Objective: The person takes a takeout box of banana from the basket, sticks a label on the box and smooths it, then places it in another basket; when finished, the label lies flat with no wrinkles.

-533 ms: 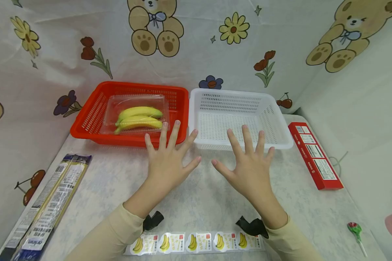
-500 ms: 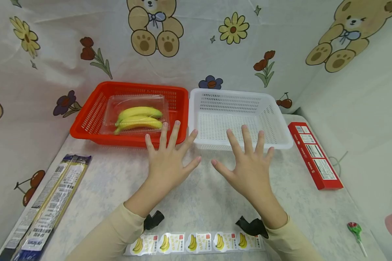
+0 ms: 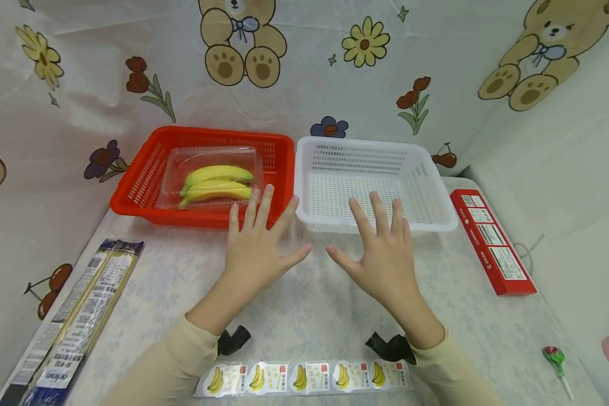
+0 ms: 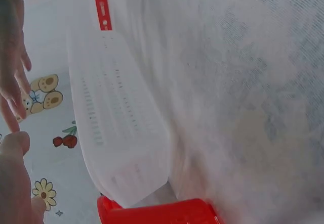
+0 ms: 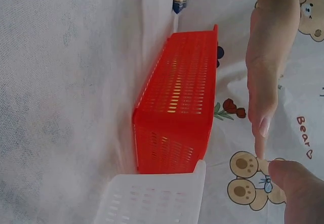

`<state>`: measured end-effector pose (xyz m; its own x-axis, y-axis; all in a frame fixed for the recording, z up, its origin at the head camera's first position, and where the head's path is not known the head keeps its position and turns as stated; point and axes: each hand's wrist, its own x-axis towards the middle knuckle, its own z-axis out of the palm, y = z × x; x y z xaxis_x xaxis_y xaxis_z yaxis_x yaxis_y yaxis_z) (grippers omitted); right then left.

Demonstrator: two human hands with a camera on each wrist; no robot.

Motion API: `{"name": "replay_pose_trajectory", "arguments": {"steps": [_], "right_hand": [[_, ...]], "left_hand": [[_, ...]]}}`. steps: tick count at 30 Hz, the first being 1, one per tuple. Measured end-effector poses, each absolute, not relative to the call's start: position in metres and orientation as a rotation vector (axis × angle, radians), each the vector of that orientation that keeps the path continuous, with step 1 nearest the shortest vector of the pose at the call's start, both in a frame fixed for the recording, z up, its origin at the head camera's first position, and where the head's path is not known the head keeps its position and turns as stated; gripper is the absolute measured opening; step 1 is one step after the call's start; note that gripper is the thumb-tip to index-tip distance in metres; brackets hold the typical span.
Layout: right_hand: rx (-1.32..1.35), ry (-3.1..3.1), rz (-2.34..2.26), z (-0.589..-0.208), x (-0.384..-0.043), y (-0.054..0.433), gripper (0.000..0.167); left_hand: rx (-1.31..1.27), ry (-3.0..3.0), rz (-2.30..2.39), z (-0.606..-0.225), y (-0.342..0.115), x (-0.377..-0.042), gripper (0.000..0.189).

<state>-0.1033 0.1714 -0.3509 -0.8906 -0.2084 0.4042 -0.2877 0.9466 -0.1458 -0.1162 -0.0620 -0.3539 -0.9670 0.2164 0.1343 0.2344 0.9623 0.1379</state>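
In the head view both hands hover over the middle of the table, fingers straight and spread, palms down, holding nothing. My left hand (image 3: 254,254) is in front of the red basket (image 3: 203,219), its fingertips overlapping the basket's near rim in this view. Inside that basket lies a clear plastic box (image 3: 170,189) with bananas (image 3: 217,183) in it. My right hand (image 3: 385,259) is before the white basket (image 3: 375,148), fingertips overlapping its near side. The wrist views show the baskets from the side, with the red basket (image 5: 177,82) beyond the white basket (image 5: 152,198).
A strip of banana stickers (image 3: 304,378) lies along the table's front, with black straps (image 3: 391,347) by the wrists. Long plastic packets (image 3: 81,316) lie at the left. At the right are a red box (image 3: 492,242) and a lollipop (image 3: 554,356). A patterned cloth hangs behind.
Both hands have shifted slightly left, and the right hand's fingers have drawn a little closer together. The baskets and other things stay in place; the head view has shifted slightly.
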Motion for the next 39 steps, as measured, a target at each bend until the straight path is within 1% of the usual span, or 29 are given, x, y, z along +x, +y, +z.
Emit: {"name": "replay_pose_trajectory", "arguments": {"steps": [7, 15, 23, 27, 32, 39], "right_hand": [[0.453, -2.673, 0.423, -0.347, -0.119, 0.162, 0.088], [0.518, -2.739, 0.694, -0.343, -0.147, 0.138, 0.082], [0.591, -2.823, 0.873, -0.338, -0.178, 0.098, 0.083], [0.647, -2.829, 0.937, -0.335, -0.195, 0.072, 0.083], [0.679, -2.865, 1.009, -0.337, -0.218, 0.039, 0.083], [0.630, -2.956, 1.047, -0.347, -0.242, 0.002, 0.087]], "left_hand": [[-0.238, -3.027, -0.306, -0.346, -0.107, -0.126, 0.099], [-0.054, -2.985, -0.392, -0.343, -0.188, -0.150, 0.107], [0.087, -3.002, -0.470, -0.350, -0.257, -0.172, 0.114], [0.141, -3.036, -0.464, -0.354, -0.277, -0.178, 0.116], [0.224, -3.073, -0.491, -0.361, -0.292, -0.182, 0.116], [0.284, -3.120, -0.530, -0.368, -0.299, -0.184, 0.120]]}}
